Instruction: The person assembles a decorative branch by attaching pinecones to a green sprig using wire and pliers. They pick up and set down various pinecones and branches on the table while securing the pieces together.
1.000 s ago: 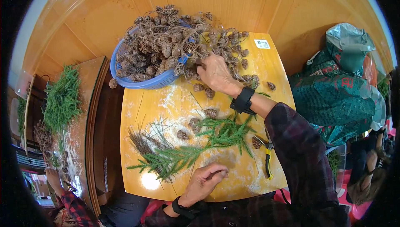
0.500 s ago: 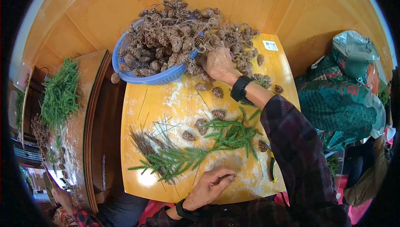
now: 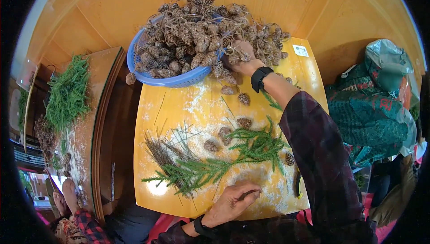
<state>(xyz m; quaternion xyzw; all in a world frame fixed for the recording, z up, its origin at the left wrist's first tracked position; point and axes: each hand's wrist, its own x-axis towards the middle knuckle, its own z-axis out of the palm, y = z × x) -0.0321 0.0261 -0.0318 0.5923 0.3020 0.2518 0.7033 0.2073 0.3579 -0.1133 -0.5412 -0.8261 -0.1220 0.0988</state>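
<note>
A blue plastic basket [image 3: 134, 71] stands at the far side of the yellow table, heaped with brown pine cones [image 3: 190, 42] on tangled stems that spill over its right side. My right hand [image 3: 245, 59] reaches among the spilled cones beside the basket; its fingertips are hidden there. Close to the table's near edge rests my left hand [image 3: 233, 201], thumb and fingers curled together; what they hold, if anything, is hidden. Just beyond it lies a green artificial fir sprig [image 3: 201, 172], crossing a bundle of thin dark stems [image 3: 163, 152]. Several loose pine cones [image 3: 212, 145] lie around the sprig.
A tool with dark and yellow handles [image 3: 298, 186] lies at the right edge. White flakes [image 3: 197, 100] dust the tabletop. Green plastic bags [image 3: 369, 114] stand to the right. On the left, another table [image 3: 101, 71] bears green sprigs [image 3: 67, 96], near another person's hand [image 3: 69, 192].
The view has shifted slightly, moving the table and basket a little rightward in the picture. My right hand stays among the cones, its fingers now more hidden. My left hand keeps its curled shape.
</note>
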